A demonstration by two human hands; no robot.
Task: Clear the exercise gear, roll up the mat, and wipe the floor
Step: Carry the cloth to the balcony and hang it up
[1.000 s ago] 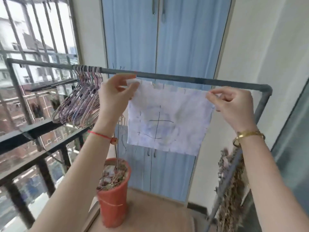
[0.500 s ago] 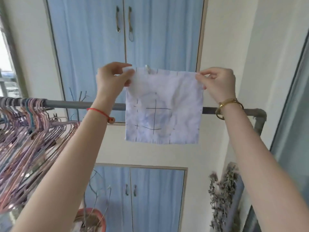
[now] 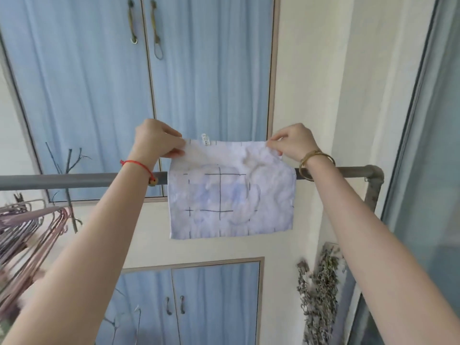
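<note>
A white cleaning cloth [image 3: 231,202] with thin black lines and faint blue stains hangs spread out in front of a grey drying rail [image 3: 82,179]. My left hand [image 3: 155,141] pinches its top left corner. My right hand [image 3: 292,140] pinches its top right corner. The cloth's top edge is above the rail and folds slightly back; its lower part covers the rail. A small white label sticks up from the top edge.
Several pink and grey hangers [image 3: 27,227] hang on the rail at the left. Blue cabinet doors [image 3: 149,83] fill the wall behind, with a lower pair [image 3: 189,305] below. Dried plants [image 3: 321,290] hang at the right by the rail's post [image 3: 373,192]. A glass door [image 3: 428,170] stands at far right.
Both hands have lifted the cloth from the rail's level to above it, then lowered it a little so it drapes in front of the rail. The view has tilted upward.
</note>
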